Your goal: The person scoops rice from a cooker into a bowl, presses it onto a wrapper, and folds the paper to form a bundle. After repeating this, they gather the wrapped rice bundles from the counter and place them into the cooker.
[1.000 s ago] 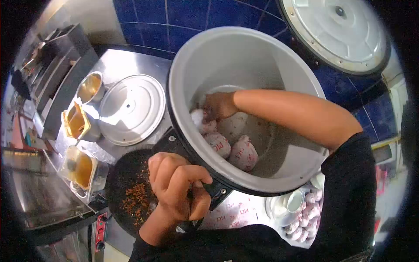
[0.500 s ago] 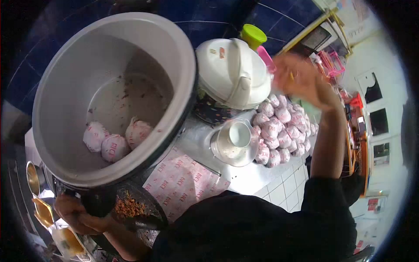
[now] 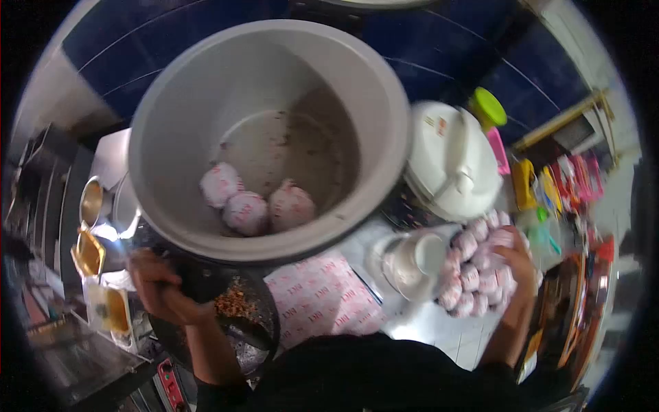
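Observation:
My right hand (image 3: 516,264) is at the right edge of a pile of paper-wrapped bundles (image 3: 469,277), its fingers curled over one blurred wrapped bundle (image 3: 487,255). On the left, my left hand (image 3: 163,287) is closed at the rim of a dark round mortar (image 3: 271,302); what its fingers hold, if anything, is hidden. Reddish-brown crumbled paste (image 3: 235,303) lies in the mortar. Inside the big grey pot (image 3: 168,161) sit three round wrapped bundles (image 3: 246,212) among dark bits. Red-printed wrapping paper (image 3: 322,295) lies flat between mortar and steel counter.
Right of the pot stands a white-lidded rice cooker (image 3: 449,158). A white cup (image 3: 429,254) is set by a clear container in front of it. A yellow-green tub (image 3: 488,108) is behind. Metal pans and a tray of yellow liquid (image 3: 110,310) are at far left.
My right hand has come down from the air beside the rice cooker onto the pile of bundles. The view has turned, shifting the pot rightward. My left hand stays by the mortar.

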The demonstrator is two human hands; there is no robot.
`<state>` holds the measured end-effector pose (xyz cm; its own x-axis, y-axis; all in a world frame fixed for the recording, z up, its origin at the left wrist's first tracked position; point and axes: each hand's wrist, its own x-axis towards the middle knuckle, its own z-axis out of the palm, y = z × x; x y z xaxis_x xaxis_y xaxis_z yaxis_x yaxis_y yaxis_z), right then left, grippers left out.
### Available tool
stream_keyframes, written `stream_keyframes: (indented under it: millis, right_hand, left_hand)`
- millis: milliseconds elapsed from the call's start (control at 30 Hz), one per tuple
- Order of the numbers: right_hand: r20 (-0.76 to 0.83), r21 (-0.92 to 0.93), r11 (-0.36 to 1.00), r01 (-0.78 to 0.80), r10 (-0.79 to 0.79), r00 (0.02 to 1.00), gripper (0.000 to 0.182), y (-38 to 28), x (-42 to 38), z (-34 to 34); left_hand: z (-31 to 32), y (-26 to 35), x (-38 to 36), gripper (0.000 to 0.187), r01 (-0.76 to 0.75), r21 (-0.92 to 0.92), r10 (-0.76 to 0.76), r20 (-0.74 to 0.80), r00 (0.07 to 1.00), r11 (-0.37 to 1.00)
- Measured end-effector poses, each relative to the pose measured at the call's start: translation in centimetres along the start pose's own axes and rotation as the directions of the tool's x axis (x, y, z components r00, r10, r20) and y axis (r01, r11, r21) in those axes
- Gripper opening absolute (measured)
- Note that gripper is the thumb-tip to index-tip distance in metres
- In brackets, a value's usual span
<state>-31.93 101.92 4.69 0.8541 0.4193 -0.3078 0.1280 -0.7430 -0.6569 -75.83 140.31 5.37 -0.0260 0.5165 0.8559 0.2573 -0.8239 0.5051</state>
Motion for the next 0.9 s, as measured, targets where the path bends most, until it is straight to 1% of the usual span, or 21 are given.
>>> stream_keyframes:
  millis: [33,67,100,167,200,233,267,300,333,367,400,467,500,533,600,633,667,733,800,833,900]
  right_hand:
    - [0.004,0.167,0.964,0.207,-0.211,0.978,0.062,-3.8,-1.2,-1.4]
    - [0.048,0.310,0.918,0.248,-0.276,0.960,0.063,-7.4,-1.4,-2.8]
    - [0.115,0.281,0.898,0.339,-0.382,0.917,0.063,-12.8,-3.4,-3.9]
    - [0.266,0.274,0.716,0.642,-0.698,0.665,0.090,-23.0,-4.1,-1.7]
    - [0.164,0.185,0.729,0.659,-0.684,0.711,0.103,-26.7,-5.5,0.3]
    - [-0.033,0.202,0.548,0.812,-0.825,0.564,0.096,-25.4,-2.4,0.7]
    - [0.297,0.213,0.519,0.828,-0.842,0.451,0.093,-33.6,-4.0,5.8]
    - [0.679,0.221,0.448,0.867,-0.709,0.193,0.086,-38.9,-3.3,8.3]
    - [0.722,0.050,0.794,0.606,-0.448,0.528,0.075,-41.9,-5.7,12.1]
    - [0.867,-0.144,0.614,0.776,-0.299,0.398,0.062,-43.7,-3.6,15.2]
    - [0.917,-0.118,0.343,0.932,-0.323,0.235,0.060,-43.6,-1.1,18.6]
    - [0.951,-0.230,-0.067,0.971,-0.228,0.209,0.058,-40.8,3.1,25.2]
    - [0.909,-0.323,-0.080,0.943,0.252,0.332,0.057,-41.2,3.0,28.5]
    - [0.868,0.125,-0.375,0.919,0.490,0.083,0.058,-36.3,6.8,33.5]
    - [0.844,-0.172,-0.266,0.949,0.457,0.281,0.058,-35.2,6.1,34.8]
    - [0.842,-0.165,-0.272,0.948,0.462,0.279,0.058,-35.0,6.1,35.3]
    - [0.847,-0.081,-0.290,0.953,0.484,0.220,0.056,-34.7,6.1,35.7]
    - [0.847,0.002,-0.296,0.955,0.507,0.156,0.053,-35.0,5.7,36.0]
    - [0.875,0.014,-0.552,0.833,0.411,0.258,0.056,-37.1,4.3,36.6]
    - [0.874,0.011,-0.549,0.835,0.411,0.259,0.056,-38.4,3.1,36.2]
    - [0.940,-0.126,-0.152,0.980,0.298,0.167,0.055,-40.4,0.9,35.3]
  left_hand:
    - [-0.5,-0.1,0.0,0.015,-0.001,0.036,0.002,-0.024,1.000,0.999]
    - [-1.1,-0.3,-0.1,0.018,-0.034,0.075,0.030,0.051,0.998,0.997]
    - [-1.3,-0.4,-0.1,0.022,-0.066,0.102,0.053,0.131,0.990,0.993]
    - [-0.6,0.1,-0.1,0.025,-0.034,0.183,0.023,0.063,0.998,0.983]
    - [-0.7,0.1,-0.3,0.026,-0.021,0.161,0.011,0.066,0.998,0.987]
    - [-1.1,0.0,-0.5,0.026,-0.005,0.140,-0.005,0.071,0.997,0.990]
    - [-1.7,-0.4,-0.7,0.028,-0.007,0.104,-0.005,0.114,0.993,0.995]
    - [-2.0,-0.7,-0.6,0.028,0.007,0.107,-0.019,0.112,0.994,0.994]
    - [-2.3,-0.9,-0.4,0.031,-0.046,0.038,0.039,0.172,0.984,0.998]
    - [-2.6,-1.1,-0.2,0.034,-0.095,-0.035,0.101,0.227,0.969,0.995]
    - [-2.7,-0.9,-0.5,0.042,-0.032,0.007,0.030,0.203,0.979,0.999]
    - [-2.7,-1.8,0.1,0.037,-0.094,-0.069,0.107,0.212,0.971,0.993]
    - [-2.8,-2.1,0.6,0.034,-0.164,-0.147,0.193,0.214,0.957,0.975]
    - [-3.2,-1.1,1.0,0.031,-0.090,-0.051,0.101,0.298,0.949,0.995]
    - [-2.2,0.1,0.6,0.022,-0.018,-0.043,0.027,0.220,0.975,0.999]
    - [-2.0,0.3,0.3,0.014,0.048,-0.041,-0.042,0.141,0.989,0.998]
    - [-2.2,-0.8,-1.0,0.015,-0.069,-0.124,0.080,0.091,0.993,0.990]
    - [-1.4,0.3,0.3,0.016,-0.013,-0.069,0.019,0.088,0.996,0.997]
    - [-1.0,0.6,1.1,0.017,0.034,-0.011,-0.033,0.096,0.995,0.999]
    - [-1.1,0.5,1.2,0.017,0.020,-0.012,-0.019,0.118,0.993,1.000]
    - [-1.6,0.2,1.3,0.017,-0.009,-0.030,0.015,0.172,0.985,1.000]
